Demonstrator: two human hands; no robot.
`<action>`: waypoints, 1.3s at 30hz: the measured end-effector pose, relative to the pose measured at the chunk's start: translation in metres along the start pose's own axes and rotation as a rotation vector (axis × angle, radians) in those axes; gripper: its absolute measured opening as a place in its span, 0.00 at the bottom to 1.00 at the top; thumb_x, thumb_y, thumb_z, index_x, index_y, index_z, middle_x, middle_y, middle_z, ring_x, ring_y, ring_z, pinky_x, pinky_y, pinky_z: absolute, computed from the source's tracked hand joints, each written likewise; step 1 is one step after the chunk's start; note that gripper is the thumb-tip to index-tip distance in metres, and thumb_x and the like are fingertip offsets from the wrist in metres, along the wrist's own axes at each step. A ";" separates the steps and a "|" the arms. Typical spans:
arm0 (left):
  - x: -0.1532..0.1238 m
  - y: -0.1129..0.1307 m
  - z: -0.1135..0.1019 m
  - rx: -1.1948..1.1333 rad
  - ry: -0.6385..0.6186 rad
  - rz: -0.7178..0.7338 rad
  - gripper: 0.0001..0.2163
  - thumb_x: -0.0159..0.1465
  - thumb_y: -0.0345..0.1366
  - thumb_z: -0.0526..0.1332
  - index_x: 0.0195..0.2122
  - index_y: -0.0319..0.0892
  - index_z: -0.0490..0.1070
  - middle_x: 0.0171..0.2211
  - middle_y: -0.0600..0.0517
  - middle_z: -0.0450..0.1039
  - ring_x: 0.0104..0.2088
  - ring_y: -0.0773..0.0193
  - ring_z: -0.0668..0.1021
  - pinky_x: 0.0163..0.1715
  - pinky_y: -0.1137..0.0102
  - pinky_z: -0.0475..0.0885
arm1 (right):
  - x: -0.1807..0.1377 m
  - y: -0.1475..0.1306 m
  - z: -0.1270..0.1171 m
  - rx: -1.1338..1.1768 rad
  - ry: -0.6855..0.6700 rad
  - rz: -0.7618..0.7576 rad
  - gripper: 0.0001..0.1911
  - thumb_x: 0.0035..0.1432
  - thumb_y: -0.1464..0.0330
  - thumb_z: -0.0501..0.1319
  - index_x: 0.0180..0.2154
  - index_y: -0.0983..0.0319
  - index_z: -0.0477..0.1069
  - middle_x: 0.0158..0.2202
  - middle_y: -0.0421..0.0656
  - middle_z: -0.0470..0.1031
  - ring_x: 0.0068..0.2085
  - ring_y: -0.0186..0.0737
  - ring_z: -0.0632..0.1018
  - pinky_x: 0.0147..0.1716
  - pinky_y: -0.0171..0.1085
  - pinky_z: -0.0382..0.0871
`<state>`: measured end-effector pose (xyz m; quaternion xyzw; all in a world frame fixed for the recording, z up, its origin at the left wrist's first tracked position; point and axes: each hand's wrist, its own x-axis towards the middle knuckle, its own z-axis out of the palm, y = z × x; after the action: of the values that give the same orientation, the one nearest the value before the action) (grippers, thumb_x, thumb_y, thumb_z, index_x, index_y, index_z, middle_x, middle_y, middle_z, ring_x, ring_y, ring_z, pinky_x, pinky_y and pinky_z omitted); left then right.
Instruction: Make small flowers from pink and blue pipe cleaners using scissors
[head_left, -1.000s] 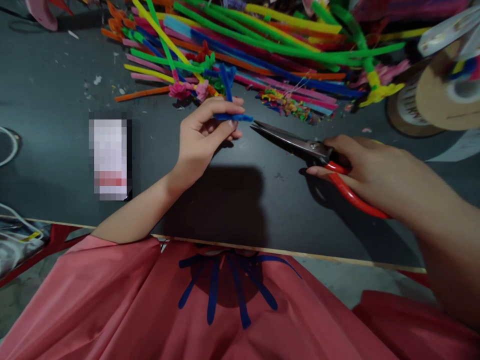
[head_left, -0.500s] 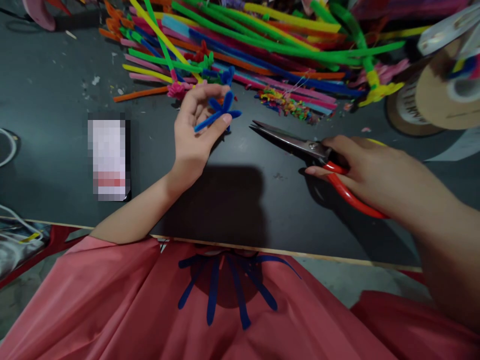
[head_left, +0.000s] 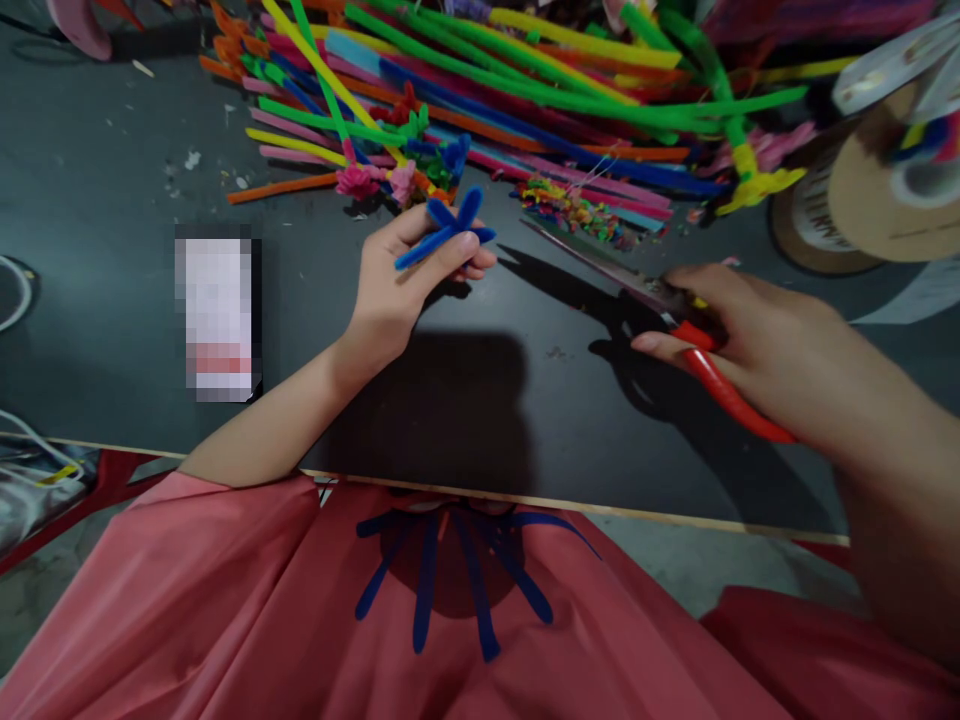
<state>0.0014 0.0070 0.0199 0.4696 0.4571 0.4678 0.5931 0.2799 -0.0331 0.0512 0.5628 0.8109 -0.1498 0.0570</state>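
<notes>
Left hand (head_left: pixel 390 285): I pinch the blue chenille-stem star (head_left: pixel 465 215) near its middle, thumb against fingers, seemingly to leave its rays free.
Right hand (head_left: pixel 765 325): I grasp the red-handled scissors (head_left: pixel 694 335), tips toward the star but apart, perhaps for clearance; blade opening unclear.
Pipe-cleaner pile (head_left: pixel 517 85): across the tabletop's (head_left: pixel 315 240) far side, probably for easy reach.
Tabletop: dark, scrap-flecked.
Floor (head_left: pixel 667 560): greyish, below.
</notes>
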 end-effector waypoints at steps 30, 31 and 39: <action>-0.006 0.000 0.002 -0.018 -0.133 0.003 0.08 0.60 0.37 0.61 0.27 0.40 0.75 0.22 0.57 0.77 0.23 0.75 0.78 0.26 0.79 0.75 | -0.003 -0.012 -0.006 0.138 -0.008 -0.139 0.26 0.55 0.44 0.51 0.45 0.57 0.64 0.33 0.40 0.70 0.29 0.37 0.72 0.28 0.32 0.62; -0.005 -0.001 0.002 -0.025 -0.133 0.001 0.08 0.60 0.37 0.61 0.27 0.40 0.75 0.22 0.57 0.77 0.23 0.75 0.78 0.26 0.79 0.75 | -0.003 -0.011 -0.006 0.148 -0.006 -0.143 0.26 0.55 0.45 0.52 0.44 0.57 0.64 0.32 0.39 0.70 0.29 0.36 0.72 0.28 0.32 0.62; -0.004 -0.002 0.002 -0.011 -0.141 -0.018 0.09 0.59 0.38 0.61 0.26 0.39 0.75 0.22 0.56 0.77 0.22 0.76 0.78 0.25 0.80 0.75 | -0.002 -0.007 -0.004 0.206 -0.004 -0.149 0.25 0.55 0.45 0.53 0.44 0.57 0.66 0.29 0.38 0.70 0.25 0.33 0.70 0.25 0.30 0.60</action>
<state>0.0033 0.0025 0.0191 0.4940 0.4159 0.4307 0.6305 0.2740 -0.0364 0.0570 0.5035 0.8307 -0.2373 -0.0105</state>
